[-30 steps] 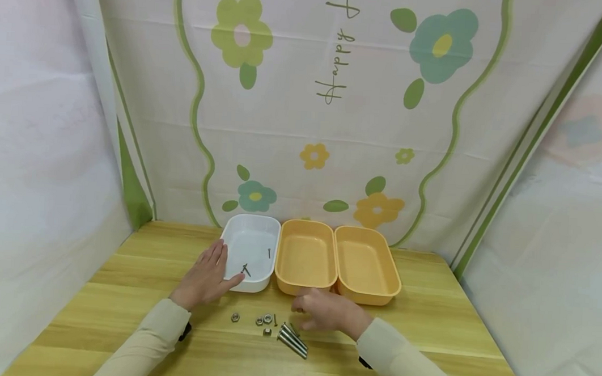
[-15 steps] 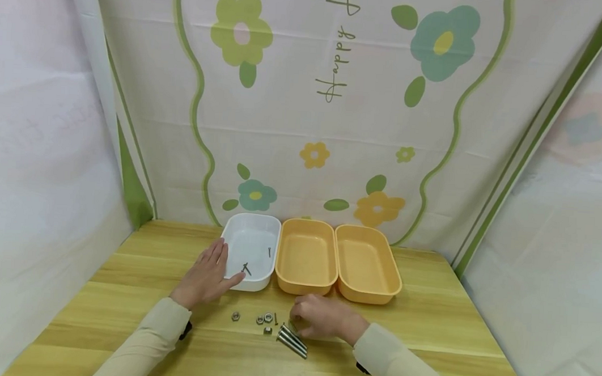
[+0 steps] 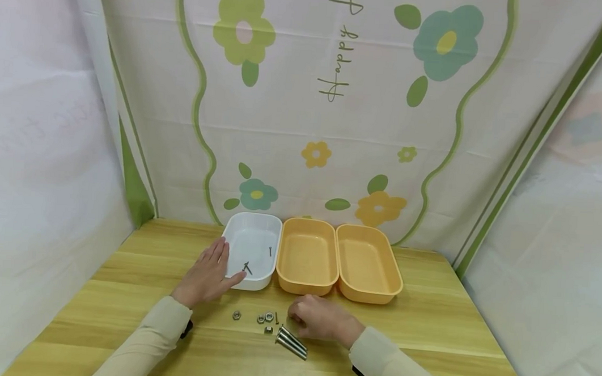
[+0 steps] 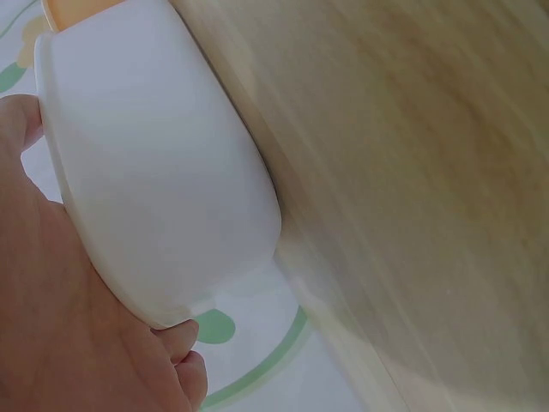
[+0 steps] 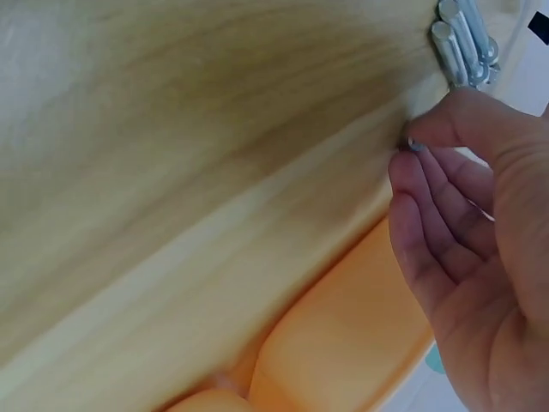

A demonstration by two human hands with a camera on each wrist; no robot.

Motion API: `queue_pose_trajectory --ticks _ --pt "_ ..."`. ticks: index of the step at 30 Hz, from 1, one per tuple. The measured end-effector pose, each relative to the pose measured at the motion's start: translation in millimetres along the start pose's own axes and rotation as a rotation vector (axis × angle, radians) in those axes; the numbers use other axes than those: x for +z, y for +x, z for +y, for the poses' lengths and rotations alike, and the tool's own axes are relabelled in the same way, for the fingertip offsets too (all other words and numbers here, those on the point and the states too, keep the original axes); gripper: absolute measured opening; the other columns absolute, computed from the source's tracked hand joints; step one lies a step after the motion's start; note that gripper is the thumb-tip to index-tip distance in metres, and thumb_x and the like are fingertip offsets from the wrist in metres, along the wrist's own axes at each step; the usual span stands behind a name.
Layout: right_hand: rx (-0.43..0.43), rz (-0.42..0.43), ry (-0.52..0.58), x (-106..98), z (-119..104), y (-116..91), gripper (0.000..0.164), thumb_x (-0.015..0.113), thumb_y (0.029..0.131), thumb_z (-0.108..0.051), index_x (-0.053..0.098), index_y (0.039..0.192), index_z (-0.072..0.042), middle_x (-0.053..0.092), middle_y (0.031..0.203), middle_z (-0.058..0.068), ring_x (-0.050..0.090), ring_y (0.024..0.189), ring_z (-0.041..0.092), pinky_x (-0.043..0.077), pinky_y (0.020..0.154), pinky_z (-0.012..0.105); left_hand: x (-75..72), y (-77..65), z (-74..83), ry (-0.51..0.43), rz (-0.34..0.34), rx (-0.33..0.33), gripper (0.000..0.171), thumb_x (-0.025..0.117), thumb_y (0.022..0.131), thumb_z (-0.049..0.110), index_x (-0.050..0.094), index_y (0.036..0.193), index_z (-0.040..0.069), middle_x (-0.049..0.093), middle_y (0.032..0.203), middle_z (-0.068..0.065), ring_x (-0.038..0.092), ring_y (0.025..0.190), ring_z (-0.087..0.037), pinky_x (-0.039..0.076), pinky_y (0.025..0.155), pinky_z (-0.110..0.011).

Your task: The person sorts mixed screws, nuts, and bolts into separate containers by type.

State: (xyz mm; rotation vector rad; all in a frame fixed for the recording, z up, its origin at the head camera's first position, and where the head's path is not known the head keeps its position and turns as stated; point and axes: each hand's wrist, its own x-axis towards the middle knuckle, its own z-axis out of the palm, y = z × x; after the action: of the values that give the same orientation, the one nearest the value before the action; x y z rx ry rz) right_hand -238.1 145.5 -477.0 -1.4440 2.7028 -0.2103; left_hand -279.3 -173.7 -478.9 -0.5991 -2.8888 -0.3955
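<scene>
My left hand (image 3: 205,276) rests on the near-left corner of a white tray (image 3: 250,285), thumb across the front rim and extended fingers along the left side. Inside that tray lie a few small screws (image 3: 247,268). My right hand (image 3: 319,319) is low over the table in front of the middle yellow tray (image 3: 306,287). Its thumb and forefinger pinch a small screw (image 5: 415,144), mostly hidden by the fingertips. Thick silver bolts (image 3: 291,343) lie just beside it. Left of them are several hex nuts (image 3: 269,317) and one small screw (image 3: 276,318).
A second yellow tray (image 3: 369,296) stands at the right, in a row with the other two. The wooden table (image 3: 220,360) is backed by a flower-printed cloth (image 3: 274,113), with cloth sides left and right.
My right hand has come down slightly toward the bolts and closed its fingertips on the small screw beside them. The left hand stays on the white tray.
</scene>
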Motion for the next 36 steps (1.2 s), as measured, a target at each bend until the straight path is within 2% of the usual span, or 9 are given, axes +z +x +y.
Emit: queue_pose_trajectory --ticks 4,12,25,32,36 --pt "-0.010 0.052 0.023 2.6 1.3 -2.0 0.023 0.075 0.075 0.001 0.060 0.076 -0.017 0.050 0.073 -0.011 0.042 0.064 -0.002 0.036 0.053 0.012 0.6 1.0 0.3 0.005 -0.005 -0.004 0.099 0.044 0.101 0.064 0.025 0.150 -0.020 0.018 0.160 -0.034 0.014 0.150 -0.046 0.018 0.119 -0.057" --pt "-0.123 0.155 -0.007 -1.5 8.6 -5.7 0.024 0.071 0.068 0.004 0.057 0.073 -0.015 0.047 0.073 -0.010 0.040 0.066 -0.002 0.033 0.056 0.010 0.3 1.5 1.1 0.002 -0.009 -0.005 0.100 0.043 0.101 0.065 0.024 0.151 -0.020 0.017 0.161 -0.034 0.014 0.150 -0.046 0.018 0.119 -0.057" --pt "-0.180 0.111 -0.112 -30.3 13.0 -6.4 0.019 0.070 0.073 0.002 0.064 0.079 -0.014 0.050 0.077 -0.010 0.042 0.070 0.001 0.035 0.061 0.013 1.4 0.1 -1.3 -0.012 -0.018 -0.018 0.100 0.044 0.101 0.064 0.021 0.151 -0.020 0.015 0.161 -0.034 0.012 0.150 -0.046 0.016 0.119 -0.057" --pt "-0.175 0.104 -0.173 -48.2 11.0 -2.3 0.021 0.070 0.076 0.001 0.059 0.076 -0.017 0.043 0.075 -0.011 0.039 0.068 0.003 0.032 0.059 0.014 2.2 0.5 -1.3 -0.011 -0.018 -0.012 0.100 0.043 0.101 0.064 0.022 0.151 -0.019 0.014 0.161 -0.034 0.012 0.150 -0.046 0.016 0.119 -0.057" --pt "-0.170 0.116 -0.185 -57.7 11.5 2.2 0.018 0.071 0.077 0.001 0.062 0.077 -0.015 0.041 0.074 -0.011 0.039 0.068 0.002 0.032 0.058 0.012 1.3 0.3 -0.3 -0.009 -0.016 -0.010 0.100 0.044 0.101 0.064 0.023 0.151 -0.020 0.015 0.161 -0.034 0.012 0.150 -0.046 0.017 0.119 -0.057"
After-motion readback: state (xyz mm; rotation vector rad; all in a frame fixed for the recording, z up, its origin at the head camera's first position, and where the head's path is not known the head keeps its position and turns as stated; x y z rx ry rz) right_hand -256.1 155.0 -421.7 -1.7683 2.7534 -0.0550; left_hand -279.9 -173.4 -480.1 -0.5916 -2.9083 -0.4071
